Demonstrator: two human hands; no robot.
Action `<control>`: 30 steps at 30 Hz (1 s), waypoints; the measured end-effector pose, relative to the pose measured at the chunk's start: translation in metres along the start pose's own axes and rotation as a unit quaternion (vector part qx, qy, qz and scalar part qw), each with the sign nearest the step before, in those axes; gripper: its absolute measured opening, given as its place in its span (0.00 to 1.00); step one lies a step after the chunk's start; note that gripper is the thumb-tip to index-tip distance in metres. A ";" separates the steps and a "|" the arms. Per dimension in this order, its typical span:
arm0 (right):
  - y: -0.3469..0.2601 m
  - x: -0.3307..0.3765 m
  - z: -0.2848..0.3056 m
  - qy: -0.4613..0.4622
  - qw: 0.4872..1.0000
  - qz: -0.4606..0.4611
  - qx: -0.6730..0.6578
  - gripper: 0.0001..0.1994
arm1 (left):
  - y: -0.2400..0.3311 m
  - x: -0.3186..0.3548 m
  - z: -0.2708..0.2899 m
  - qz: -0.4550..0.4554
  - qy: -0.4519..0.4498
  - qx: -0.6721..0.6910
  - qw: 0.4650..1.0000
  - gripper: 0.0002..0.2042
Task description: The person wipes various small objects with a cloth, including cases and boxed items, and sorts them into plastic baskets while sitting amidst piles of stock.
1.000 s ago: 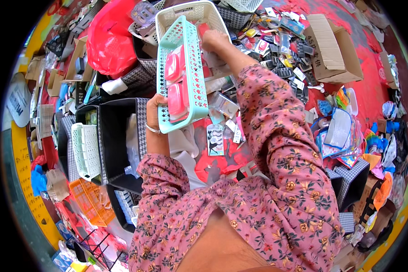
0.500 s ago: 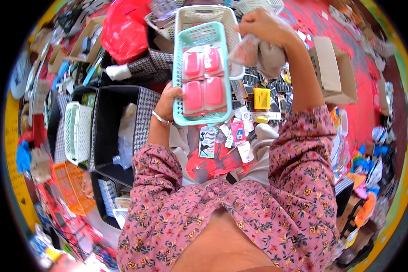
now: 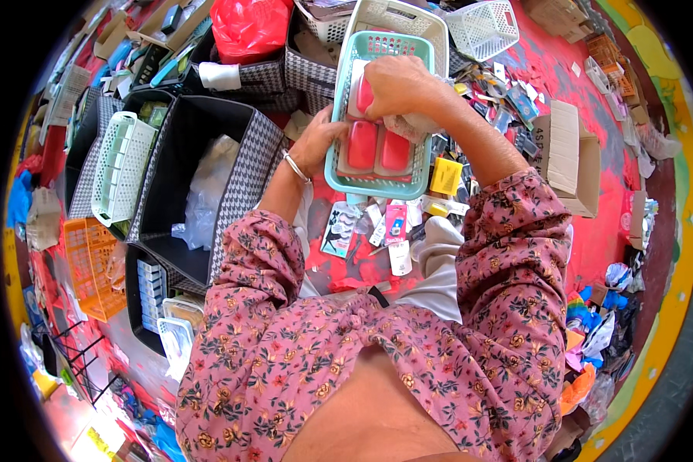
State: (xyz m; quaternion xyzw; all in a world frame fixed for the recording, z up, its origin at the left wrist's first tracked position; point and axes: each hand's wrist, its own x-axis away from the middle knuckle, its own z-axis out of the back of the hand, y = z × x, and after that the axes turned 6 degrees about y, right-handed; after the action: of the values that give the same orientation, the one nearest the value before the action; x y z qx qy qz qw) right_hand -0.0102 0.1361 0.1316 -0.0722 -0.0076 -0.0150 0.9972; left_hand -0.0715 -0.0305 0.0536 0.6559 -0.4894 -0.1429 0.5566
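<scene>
Teal plastic basket point(image 3: 377, 177) held up over the red floor point(image 3: 600, 231); left hand point(image 3: 316, 142) grips its left rim, right hand point(image 3: 396, 85) clenched on crumpled clear wrap point(image 3: 416, 123) atop red blister packs point(image 3: 379, 146) inside. Black checked bin point(image 3: 246, 154) crowds left; cardboard box point(image 3: 566, 158) right. Yellow pkg point(image 3: 445, 175) & small carded pkgs point(image 3: 385, 223) just below basket.

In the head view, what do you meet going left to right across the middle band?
Orange basket → white basket → black checked bin → left hand → teal basket with pink packs → yellow pack → cardboard box.
</scene>
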 end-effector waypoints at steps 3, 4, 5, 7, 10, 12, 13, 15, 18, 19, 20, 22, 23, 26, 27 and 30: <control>0.014 0.003 0.015 0.031 0.998 -0.034 -0.052 0.24 | 0.000 0.000 -0.008 0.000 -0.008 0.025 1.000 0.18; 0.023 0.007 0.023 0.045 0.995 -0.052 -0.074 0.23 | 0.002 0.001 -0.012 0.007 -0.011 0.043 0.999 0.18; 0.027 0.011 0.036 0.093 0.982 -0.051 -0.158 0.23 | 0.004 0.004 -0.010 0.012 -0.009 0.059 0.998 0.18; 0.056 0.029 0.054 0.159 0.893 -0.037 -0.419 0.21 | 0.008 0.003 -0.023 0.024 -0.019 0.096 0.995 0.18; 0.068 0.058 0.085 0.243 0.805 -0.119 -0.527 0.11 | 0.006 0.003 0.000 0.046 0.006 0.110 0.993 0.18; 0.093 0.072 0.083 0.195 0.858 -0.193 -0.435 0.13 | 0.007 0.004 0.005 0.059 0.011 0.160 0.985 0.17; 0.099 0.080 0.082 0.168 0.876 -0.231 -0.388 0.15 | 0.005 0.002 0.008 0.078 0.023 0.175 0.981 0.17; 0.100 0.094 0.070 0.111 0.904 -0.239 -0.336 0.18 | 0.005 0.001 0.012 0.099 0.047 0.198 0.974 0.16; 0.079 0.103 0.064 0.098 0.956 -0.215 -0.172 0.23 | 0.007 0.001 0.004 0.089 0.018 0.217 0.972 0.16; 0.076 0.084 0.048 0.089 0.974 -0.166 -0.128 0.22 | 0.007 0.006 0.023 0.074 0.038 0.198 0.977 0.17; 0.081 0.077 0.035 0.074 0.985 -0.139 -0.066 0.22 | 0.008 0.005 0.017 0.079 0.031 0.199 0.976 0.16; 0.076 0.068 0.023 0.068 0.989 -0.108 -0.068 0.20 | 0.014 0.009 0.010 0.082 0.033 0.199 0.976 0.15; 0.074 0.061 0.014 0.083 0.993 -0.085 -0.003 0.19 | 0.011 0.006 0.018 0.082 0.050 0.187 0.978 0.15; 0.076 0.045 -0.024 0.058 0.994 -0.075 0.057 0.19 | 0.006 0.002 0.024 0.075 0.068 0.123 0.987 0.15; 0.079 0.042 -0.032 0.039 0.995 -0.080 0.053 0.18 | 0.007 0.005 0.017 0.062 0.075 0.121 0.988 0.16; 0.063 0.039 -0.037 -0.014 0.997 -0.068 0.039 0.19 | 0.009 0.010 0.029 0.055 0.059 0.140 0.987 0.21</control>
State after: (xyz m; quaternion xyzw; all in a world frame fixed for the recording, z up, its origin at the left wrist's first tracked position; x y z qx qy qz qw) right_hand 0.0316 0.1915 0.0864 -0.0325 -0.0268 -0.0816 0.9958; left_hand -0.0926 -0.0546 0.0553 0.7069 -0.5065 -0.0032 0.4937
